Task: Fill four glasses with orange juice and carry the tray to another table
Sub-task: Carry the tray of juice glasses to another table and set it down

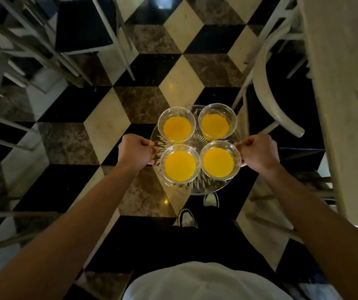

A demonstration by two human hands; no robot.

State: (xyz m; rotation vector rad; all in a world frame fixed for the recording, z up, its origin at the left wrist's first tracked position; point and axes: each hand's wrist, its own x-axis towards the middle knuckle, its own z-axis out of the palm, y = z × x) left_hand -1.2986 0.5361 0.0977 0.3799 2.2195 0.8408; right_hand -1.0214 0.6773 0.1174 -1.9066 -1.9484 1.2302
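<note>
Left grip: my left hand (pixel 135 150) is clenched on the left rim of the tray (pixel 197 188), fingers curled over the edge, thumb side on top.
Right grip: my right hand (pixel 258 153) clasps the opposite rim the same way, so the load hangs between the two grips.
Tray position: held in the air over the chequered floor (pixel 180 83), between chairs (pixel 266 87), with a pale bench (pixel 344 83) off beyond my right grip.
Glasses: four glasses (pixel 180 164) stand two by two between my grips, each holding orange juice (pixel 218 162); the near pair sit just inside my knuckles, the far pair beyond them.
Weight: I judge it moderately heavy, with glass on glass and liquid in all four.
Stiffness: the cut-glass tray looks rigid, so no flex to absorb a jolt.
Slip: I expect smooth glass bases to slide on a smooth tray if I tilt.
Fragility: high; a drop onto stone breaks everything.
Hold advice: keep both grips at opposite rim points, level, and move slowly.
</note>
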